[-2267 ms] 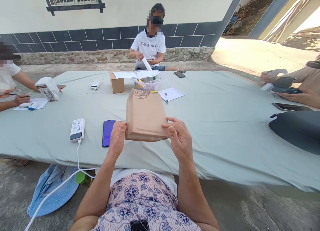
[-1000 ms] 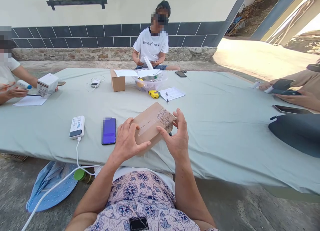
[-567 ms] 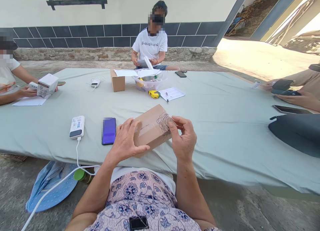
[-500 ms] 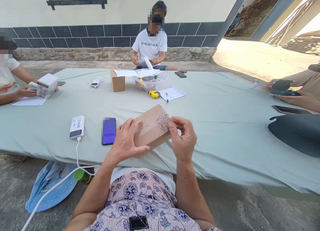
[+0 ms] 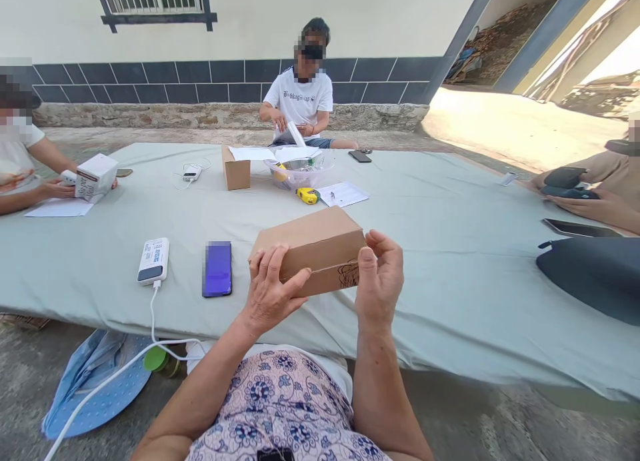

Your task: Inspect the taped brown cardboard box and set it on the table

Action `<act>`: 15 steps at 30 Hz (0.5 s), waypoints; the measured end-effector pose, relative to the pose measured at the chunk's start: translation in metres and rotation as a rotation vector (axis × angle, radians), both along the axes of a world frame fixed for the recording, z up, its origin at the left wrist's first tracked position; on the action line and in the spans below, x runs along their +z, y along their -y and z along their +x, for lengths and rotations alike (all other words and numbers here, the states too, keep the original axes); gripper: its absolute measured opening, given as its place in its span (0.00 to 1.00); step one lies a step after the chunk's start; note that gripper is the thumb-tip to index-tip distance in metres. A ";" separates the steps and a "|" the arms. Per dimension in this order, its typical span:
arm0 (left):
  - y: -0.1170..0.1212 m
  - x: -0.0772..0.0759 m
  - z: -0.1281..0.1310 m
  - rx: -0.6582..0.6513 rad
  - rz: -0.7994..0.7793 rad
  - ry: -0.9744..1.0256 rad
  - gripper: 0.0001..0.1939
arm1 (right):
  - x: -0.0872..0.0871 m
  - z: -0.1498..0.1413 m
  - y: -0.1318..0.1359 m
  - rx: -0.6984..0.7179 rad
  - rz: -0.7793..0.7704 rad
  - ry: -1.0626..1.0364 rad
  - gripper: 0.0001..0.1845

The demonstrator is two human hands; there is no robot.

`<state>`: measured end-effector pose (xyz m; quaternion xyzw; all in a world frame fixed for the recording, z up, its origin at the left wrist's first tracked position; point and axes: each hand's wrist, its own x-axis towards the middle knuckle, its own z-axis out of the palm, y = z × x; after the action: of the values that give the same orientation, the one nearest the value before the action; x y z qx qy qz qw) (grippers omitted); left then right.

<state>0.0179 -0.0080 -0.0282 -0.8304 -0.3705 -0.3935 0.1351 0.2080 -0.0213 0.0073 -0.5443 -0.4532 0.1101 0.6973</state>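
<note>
Tablecloth [image 5: 465,274]; cardboard box [image 5: 320,238] crosswise, long axis left-right, scribble [image 5: 349,275] facing wearer; left fingers [image 5: 275,264], right fingers [image 5: 387,248] clamping it.

A long, cloth-draped table [image 5: 465,261] bears a clear plastic basin [image 5: 296,179]. Just left of the basin stands a small cardboard box [image 5: 237,174]; just in front lies a yellow tape measure [image 5: 307,195]; to its right, a black phone [image 5: 359,156]. Well in front and leftward lie a blue-screened phone [image 5: 218,269] and white power bank [image 5: 154,260]; far right, a dark hat [image 5: 593,274].
</note>
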 end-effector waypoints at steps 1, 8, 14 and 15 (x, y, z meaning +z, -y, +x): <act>-0.001 -0.003 0.000 0.004 -0.012 0.002 0.25 | 0.000 0.001 -0.001 0.027 -0.018 -0.009 0.29; -0.004 -0.013 0.000 -0.019 -0.005 0.077 0.15 | -0.001 0.006 -0.003 0.118 -0.108 -0.133 0.38; -0.003 -0.022 0.001 -0.006 -0.040 0.095 0.12 | -0.004 0.009 -0.004 0.155 -0.116 -0.166 0.34; -0.003 -0.023 0.000 0.007 -0.051 0.096 0.12 | -0.005 0.009 -0.004 0.164 -0.111 -0.186 0.34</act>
<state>0.0182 -0.0046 -0.0512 -0.8124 -0.3893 -0.4231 0.0973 0.2168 -0.0174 0.0026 -0.5307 -0.4228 0.2416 0.6937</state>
